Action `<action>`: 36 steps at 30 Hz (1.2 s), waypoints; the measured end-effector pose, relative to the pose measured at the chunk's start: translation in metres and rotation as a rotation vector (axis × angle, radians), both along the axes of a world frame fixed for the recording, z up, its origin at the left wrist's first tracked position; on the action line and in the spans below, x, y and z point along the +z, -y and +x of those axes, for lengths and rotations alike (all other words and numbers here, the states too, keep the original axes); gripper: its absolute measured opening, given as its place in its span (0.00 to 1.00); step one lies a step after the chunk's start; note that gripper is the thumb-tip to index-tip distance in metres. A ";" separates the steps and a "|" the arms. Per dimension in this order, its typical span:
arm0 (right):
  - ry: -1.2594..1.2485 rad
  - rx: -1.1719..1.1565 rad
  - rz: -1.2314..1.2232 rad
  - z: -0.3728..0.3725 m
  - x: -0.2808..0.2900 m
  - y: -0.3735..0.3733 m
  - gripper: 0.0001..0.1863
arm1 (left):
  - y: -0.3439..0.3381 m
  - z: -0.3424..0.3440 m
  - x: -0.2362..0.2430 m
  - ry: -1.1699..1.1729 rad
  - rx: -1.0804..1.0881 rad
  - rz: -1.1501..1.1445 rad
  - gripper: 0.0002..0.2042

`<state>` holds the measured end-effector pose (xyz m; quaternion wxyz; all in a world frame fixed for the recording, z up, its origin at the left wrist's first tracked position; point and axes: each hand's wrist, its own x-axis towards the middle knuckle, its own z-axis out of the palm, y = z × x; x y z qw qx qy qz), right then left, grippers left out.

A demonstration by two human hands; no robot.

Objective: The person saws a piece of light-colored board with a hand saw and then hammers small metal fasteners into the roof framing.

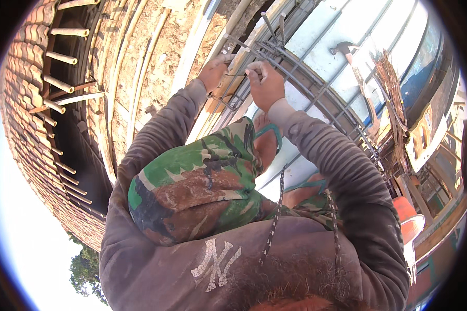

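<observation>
A cage of steel reinforcing bars (307,92) runs diagonally in front of me, its long bars crossed by thinner stirrups. My left hand (214,72) is closed at the cage's left edge, fingers curled by a bar; what it grips is hidden. Just to its right, my right hand (267,87) is held over the bars, thumb and fingertips pinched together. Anything in that pinch is too small to make out. Between the hands, bars and a pale wooden edge show. My sandalled foot (265,147) rests below the right hand.
A claw hammer (355,72) lies on the white sheet (324,31) at right, beside a bundle of thin rusty wires (390,90). An orange container (407,215) stands farther right. Left are a rough wall with poles (140,62) and a tiled roof (28,109).
</observation>
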<state>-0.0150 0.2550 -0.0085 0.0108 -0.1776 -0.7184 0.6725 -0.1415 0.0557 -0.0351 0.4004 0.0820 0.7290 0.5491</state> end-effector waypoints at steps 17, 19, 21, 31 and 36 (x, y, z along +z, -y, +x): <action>-0.062 0.254 0.432 -0.040 -0.027 0.012 0.12 | -0.002 0.024 -0.002 -0.249 0.008 -0.086 0.18; -0.037 0.250 0.428 -0.045 -0.026 0.014 0.12 | -0.003 0.025 0.000 -0.246 0.005 -0.077 0.17; 0.105 0.309 0.418 -0.050 -0.019 0.017 0.11 | -0.005 0.027 0.004 -0.182 0.064 -0.041 0.13; -0.106 0.224 0.334 -0.021 -0.008 -0.004 0.17 | -0.010 0.019 0.000 -0.340 -0.050 -0.180 0.06; -0.192 0.109 0.563 0.048 0.044 -0.123 0.09 | -0.007 0.028 0.009 -0.320 0.028 -0.225 0.08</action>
